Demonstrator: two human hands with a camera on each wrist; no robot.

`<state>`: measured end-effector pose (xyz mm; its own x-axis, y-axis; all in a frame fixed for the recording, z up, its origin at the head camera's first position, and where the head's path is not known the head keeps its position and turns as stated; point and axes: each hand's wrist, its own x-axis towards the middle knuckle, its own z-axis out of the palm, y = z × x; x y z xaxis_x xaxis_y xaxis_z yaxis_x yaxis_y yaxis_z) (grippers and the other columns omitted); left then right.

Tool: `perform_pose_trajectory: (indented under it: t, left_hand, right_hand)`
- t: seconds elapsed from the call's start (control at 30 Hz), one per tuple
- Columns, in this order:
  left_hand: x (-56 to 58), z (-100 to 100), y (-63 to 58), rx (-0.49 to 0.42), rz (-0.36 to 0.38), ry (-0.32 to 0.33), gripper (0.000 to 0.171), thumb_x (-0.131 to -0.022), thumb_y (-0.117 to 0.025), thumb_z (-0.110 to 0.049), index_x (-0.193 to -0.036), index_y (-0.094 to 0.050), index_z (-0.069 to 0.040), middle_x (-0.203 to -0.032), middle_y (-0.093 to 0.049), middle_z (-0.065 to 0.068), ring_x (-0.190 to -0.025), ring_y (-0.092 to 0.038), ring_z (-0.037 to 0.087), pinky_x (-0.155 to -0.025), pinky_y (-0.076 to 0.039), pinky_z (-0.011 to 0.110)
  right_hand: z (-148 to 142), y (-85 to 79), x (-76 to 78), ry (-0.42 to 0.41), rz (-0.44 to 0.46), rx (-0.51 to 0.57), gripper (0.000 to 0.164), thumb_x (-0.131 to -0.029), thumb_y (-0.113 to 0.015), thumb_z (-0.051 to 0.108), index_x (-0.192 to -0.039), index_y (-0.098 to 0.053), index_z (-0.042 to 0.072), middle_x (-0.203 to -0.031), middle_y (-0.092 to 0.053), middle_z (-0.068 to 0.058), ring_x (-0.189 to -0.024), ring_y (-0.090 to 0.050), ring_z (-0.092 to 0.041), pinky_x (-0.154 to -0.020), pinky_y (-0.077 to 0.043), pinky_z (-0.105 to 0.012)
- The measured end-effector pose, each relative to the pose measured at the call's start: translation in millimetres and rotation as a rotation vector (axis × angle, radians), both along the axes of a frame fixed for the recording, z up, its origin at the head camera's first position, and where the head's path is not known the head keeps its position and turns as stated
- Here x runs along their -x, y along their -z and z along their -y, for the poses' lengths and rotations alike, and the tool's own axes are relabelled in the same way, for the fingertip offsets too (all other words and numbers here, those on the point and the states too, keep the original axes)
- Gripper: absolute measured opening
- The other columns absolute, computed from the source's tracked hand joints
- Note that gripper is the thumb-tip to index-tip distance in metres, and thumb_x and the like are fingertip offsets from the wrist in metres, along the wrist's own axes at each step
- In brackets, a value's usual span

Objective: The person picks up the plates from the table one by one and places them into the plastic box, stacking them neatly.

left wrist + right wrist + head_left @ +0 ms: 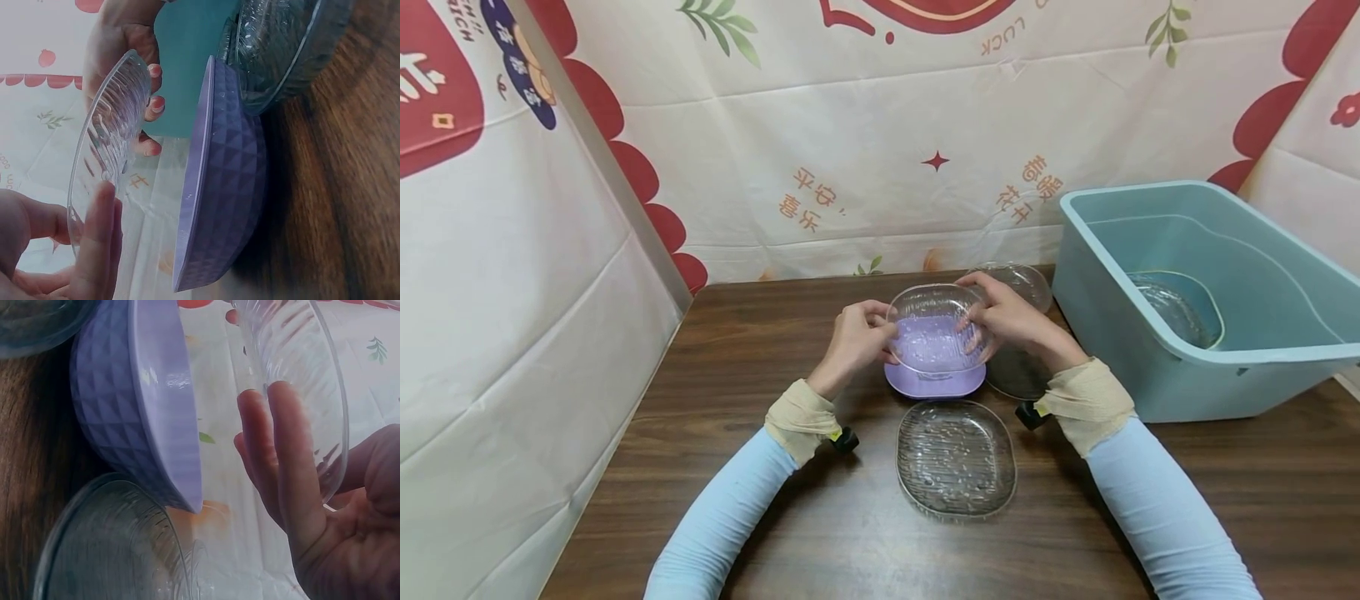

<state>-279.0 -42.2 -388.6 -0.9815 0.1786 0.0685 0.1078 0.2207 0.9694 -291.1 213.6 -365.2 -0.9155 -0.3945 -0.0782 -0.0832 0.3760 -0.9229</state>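
Observation:
A clear ridged plastic dish (931, 333) is held up between both hands, over a purple dish (936, 387) on the table. My left hand (857, 335) pinches its left rim, with fingers on both sides of the edge in the left wrist view. My right hand (1006, 318) grips the opposite rim, two fingers (290, 437) lying along its underside. In both wrist views the clear dish is tilted and stands apart from the purple dish, which has a faceted outer wall (228, 175). Through the clear dish the purple one shows.
A smoky ridged dish (955, 458) lies in front of the purple one. A dark dish (1017, 375) sits partly under my right wrist, and a clear dish (1026, 285) is behind. At right stands a blue bin (1105, 358) with clear dishes (1172, 308) inside. A printed cloth hangs behind.

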Motion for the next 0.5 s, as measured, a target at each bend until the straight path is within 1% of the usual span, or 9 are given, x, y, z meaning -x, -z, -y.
perform_pose_trajectory:
  t: [0.07, 0.13, 0.23, 0.3, 0.4, 0.5]
  left_hand:
    - [-0.3, -1, -0.6, -0.001, 0.001, 0.011, 0.034, -0.088, -0.058, 0.005, -0.12, -0.066, 0.005, -0.079, -0.07, 0.009, -0.047, -0.066, 0.013, -0.051, -0.064, 0.037]
    - [-0.8, -1, -1.3, 0.001, 0.001, 0.028, 0.031, -0.092, -0.061, 0.002, -0.122, -0.065, 0.004, -0.082, -0.071, 0.012, -0.049, -0.067, 0.015, -0.052, -0.065, 0.038]
    - [-1.6, -2, -1.7, 0.001, 0.012, 0.048, 0.029, -0.1, -0.063, -0.012, -0.126, -0.064, 0.0, -0.087, -0.071, 0.015, -0.052, -0.068, 0.019, -0.053, -0.065, 0.039]
    - [-1.8, -2, -1.3, -0.006, 0.022, 0.051, 0.032, -0.104, -0.061, -0.023, -0.128, -0.063, -0.002, -0.09, -0.071, 0.018, -0.054, -0.069, 0.02, -0.053, -0.065, 0.04]
    - [-0.3, -2, 1.3, -0.018, 0.04, 0.044, 0.039, -0.107, -0.056, -0.035, -0.127, -0.062, -0.001, -0.091, -0.071, 0.022, -0.054, -0.069, 0.021, -0.054, -0.065, 0.041]
    - [1.1, -1, 2.8, -0.033, 0.057, 0.033, 0.045, -0.108, -0.051, -0.041, -0.123, -0.063, 0.0, -0.092, -0.072, 0.027, -0.053, -0.068, 0.02, -0.053, -0.065, 0.041]
  right_hand:
    - [-1, -1.5, -1.1, 0.01, -0.006, 0.009, 0.059, -0.1, -0.036, -0.009, -0.157, -0.024, 0.003, -0.112, -0.067, -0.04, -0.061, -0.071, -0.02, -0.053, -0.064, -0.051]
    - [-3, -3.6, -2.2, 0.024, -0.016, 0.017, 0.06, -0.099, -0.036, -0.01, -0.157, -0.025, 0.003, -0.109, -0.068, -0.038, -0.059, -0.069, -0.02, -0.053, -0.064, -0.053]
    - [-7, -7.3, -3.3, 0.046, -0.025, 0.037, 0.061, -0.098, -0.036, -0.01, -0.156, -0.027, 0.003, -0.103, -0.069, -0.035, -0.053, -0.065, -0.02, -0.053, -0.063, -0.057]
    - [-9, -10.1, -3.5, 0.056, -0.028, 0.046, 0.061, -0.098, -0.035, -0.01, -0.156, -0.028, 0.004, -0.1, -0.071, -0.031, -0.049, -0.064, -0.02, -0.052, -0.063, -0.057]
    - [-14, -14.9, -3.8, 0.074, -0.032, 0.042, 0.06, -0.099, -0.035, -0.009, -0.156, -0.03, 0.006, -0.098, -0.072, -0.027, -0.046, -0.061, -0.019, -0.05, -0.063, -0.054]
    - [-18, -20.3, -4.7, 0.091, -0.043, 0.034, 0.059, -0.099, -0.035, -0.008, -0.157, -0.031, 0.007, -0.098, -0.073, -0.025, -0.048, -0.06, -0.018, -0.048, -0.062, -0.048]
